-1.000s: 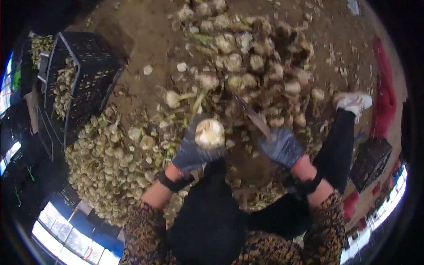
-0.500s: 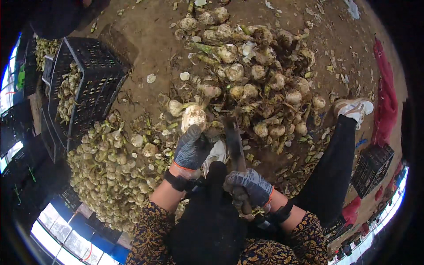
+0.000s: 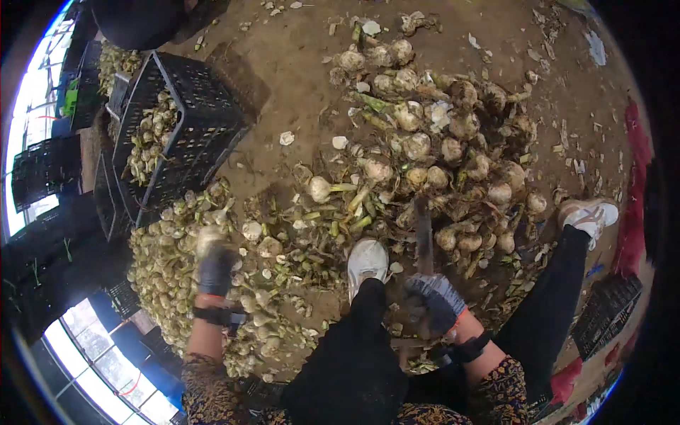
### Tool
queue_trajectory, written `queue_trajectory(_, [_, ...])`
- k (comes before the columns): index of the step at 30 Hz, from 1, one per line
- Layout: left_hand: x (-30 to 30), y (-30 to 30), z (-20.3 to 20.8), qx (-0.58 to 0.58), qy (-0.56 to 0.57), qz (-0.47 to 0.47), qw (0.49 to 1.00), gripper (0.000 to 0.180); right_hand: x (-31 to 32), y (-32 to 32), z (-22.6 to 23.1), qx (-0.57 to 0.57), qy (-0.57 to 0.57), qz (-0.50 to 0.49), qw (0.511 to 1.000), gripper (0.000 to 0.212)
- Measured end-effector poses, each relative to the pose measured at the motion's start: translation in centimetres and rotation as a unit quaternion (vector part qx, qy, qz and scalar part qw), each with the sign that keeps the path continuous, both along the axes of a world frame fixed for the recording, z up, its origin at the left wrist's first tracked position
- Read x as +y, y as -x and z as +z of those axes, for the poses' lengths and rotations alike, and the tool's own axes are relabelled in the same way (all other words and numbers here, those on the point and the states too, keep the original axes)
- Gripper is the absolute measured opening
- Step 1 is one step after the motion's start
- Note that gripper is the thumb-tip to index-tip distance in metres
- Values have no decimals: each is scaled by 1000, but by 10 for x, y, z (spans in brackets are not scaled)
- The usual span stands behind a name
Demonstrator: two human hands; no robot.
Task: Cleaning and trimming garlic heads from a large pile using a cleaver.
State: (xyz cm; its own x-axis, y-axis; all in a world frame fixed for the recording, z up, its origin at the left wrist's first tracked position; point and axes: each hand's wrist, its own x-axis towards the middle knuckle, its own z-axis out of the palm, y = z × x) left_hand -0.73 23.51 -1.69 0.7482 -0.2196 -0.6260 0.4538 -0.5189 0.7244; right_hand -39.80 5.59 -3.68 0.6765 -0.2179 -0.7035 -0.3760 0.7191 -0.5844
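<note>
My left hand (image 3: 216, 270), in a grey glove, is over the left pile of trimmed garlic bulbs (image 3: 166, 265). A pale garlic bulb (image 3: 210, 239) is at its fingertips; both are blurred by motion. My right hand (image 3: 433, 303), also gloved, is closed around the handle of a knife with a long, dark, broad blade (image 3: 423, 241). The blade points away from me, its tip at the near edge of a heap of untrimmed garlic bulbs (image 3: 451, 150) with soil and stems on them. A single garlic bulb with its stem (image 3: 320, 188) lies left of that heap.
A black plastic crate (image 3: 205, 113) with garlic in it stands tilted at the left. Cut stems (image 3: 312, 273) and peel litter the dirt floor. My white shoes (image 3: 368, 262) are between the piles and at the right, near red cloth (image 3: 632, 205) and another black crate (image 3: 608, 312).
My left hand has swung left with the garlic bulb, from beside the knife to over the left pile. The knife stays in my right hand. The view has shifted.
</note>
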Motion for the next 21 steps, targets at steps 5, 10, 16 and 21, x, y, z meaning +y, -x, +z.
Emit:
queue_trajectory(5, [98,-117,14,-158,-63,168,971,19,-13,2,1,1,161,74,984,19])
queue_trajectory(10, [-20,39,-71,-152,-133,-71,977,34,-7,7,-8,28,158,88,983,19])
queue_trajectory(16, [-84,83,-148,-284,-170,-421,845,54,3,11,-4,70,86,90,990,27])
queue_trajectory(21, [-128,105,-152,-238,-149,-305,910,45,3,16,-16,-4,434,130,892,13])
